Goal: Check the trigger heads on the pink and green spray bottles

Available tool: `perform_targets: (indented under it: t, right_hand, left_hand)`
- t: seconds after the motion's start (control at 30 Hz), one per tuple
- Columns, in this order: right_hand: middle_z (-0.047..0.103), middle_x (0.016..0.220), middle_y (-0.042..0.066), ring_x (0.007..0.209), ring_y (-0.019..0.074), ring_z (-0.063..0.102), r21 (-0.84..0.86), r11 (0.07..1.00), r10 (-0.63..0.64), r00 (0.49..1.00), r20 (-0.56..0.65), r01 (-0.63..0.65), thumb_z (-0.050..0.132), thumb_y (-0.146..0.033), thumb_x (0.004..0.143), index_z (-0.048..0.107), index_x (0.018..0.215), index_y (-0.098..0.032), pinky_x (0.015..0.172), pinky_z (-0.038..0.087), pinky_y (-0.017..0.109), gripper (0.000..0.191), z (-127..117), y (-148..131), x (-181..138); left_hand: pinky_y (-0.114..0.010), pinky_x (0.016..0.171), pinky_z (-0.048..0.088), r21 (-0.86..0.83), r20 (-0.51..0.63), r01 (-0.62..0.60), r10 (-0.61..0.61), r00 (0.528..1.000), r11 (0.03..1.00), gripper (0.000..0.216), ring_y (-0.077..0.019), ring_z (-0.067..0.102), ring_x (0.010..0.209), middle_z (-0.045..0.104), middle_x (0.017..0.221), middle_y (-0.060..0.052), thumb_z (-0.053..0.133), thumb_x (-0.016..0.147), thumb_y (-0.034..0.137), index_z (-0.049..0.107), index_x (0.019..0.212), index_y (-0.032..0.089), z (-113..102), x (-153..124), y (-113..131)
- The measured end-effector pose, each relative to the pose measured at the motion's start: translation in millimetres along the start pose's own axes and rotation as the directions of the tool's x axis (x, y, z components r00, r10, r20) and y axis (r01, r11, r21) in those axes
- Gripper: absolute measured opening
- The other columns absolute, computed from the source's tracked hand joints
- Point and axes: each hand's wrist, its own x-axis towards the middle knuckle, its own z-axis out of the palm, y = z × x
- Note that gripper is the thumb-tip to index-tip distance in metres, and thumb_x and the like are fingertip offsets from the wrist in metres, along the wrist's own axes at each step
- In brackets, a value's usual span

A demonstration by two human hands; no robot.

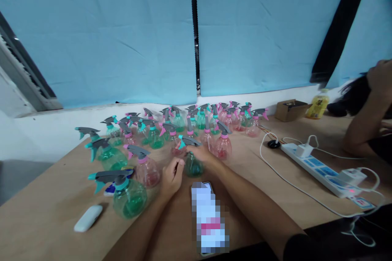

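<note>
Item: green spray bottle (192, 165), upright on the wooden surface (260, 171), just ahead of the person and in front of the crowd of bottles.

Right hand (200, 153): wrapped over the bottle's neck below the grey trigger head (189, 141), apparently steadying it.

Left hand (172, 176): loosely curled beside the bottle's left flank, fingertips at or near its wall; whether it actually grips cannot be told through the blur.

Surroundings: many pink and green spray bottles (183, 124) stand in rows behind, grouped clear of the working spot. A phone (210, 216) lies between the forearms. A white bar-shaped object (88, 218) lies at left, a power strip (321, 169) with cables at right. Another person's arm (364, 110) leans at far right.
</note>
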Motion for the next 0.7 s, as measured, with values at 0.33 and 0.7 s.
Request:
perform_targets:
  t: [0.33,0.7]
  right_hand:
    - [0.06,0.093,0.002,0.088,0.0175,0.055,-0.263,0.938,-0.275,0.947,-0.165,0.227,0.055,-0.033,0.088,0.055,0.111,-0.022,0.087,0.044,0.031,0.026,7,12,-22]
    - [0.053,0.114,0.005,0.121,0.0211,0.042,-0.255,0.959,-0.116,0.992,0.04,0.123,0.062,-0.038,0.086,0.046,0.125,-0.026,0.107,0.034,0.038,0.044,13,32,-24]
  left_hand:
    - [-0.027,0.069,0.046,0.017,0.172,-0.107,0.103,0.98,0.994,0.029,-0.0179,0.061,0.063,0.067,0.066,-0.003,0.046,0.093,0.04,0.069,0.085,0.023,1,-4,8]
    - [-0.029,0.072,0.047,0.094,0.269,-0.287,0.254,0.929,0.953,0.027,-0.0192,0.064,0.074,0.07,0.078,-0.006,0.044,0.094,0.03,0.068,0.082,0.022,5,-6,5]
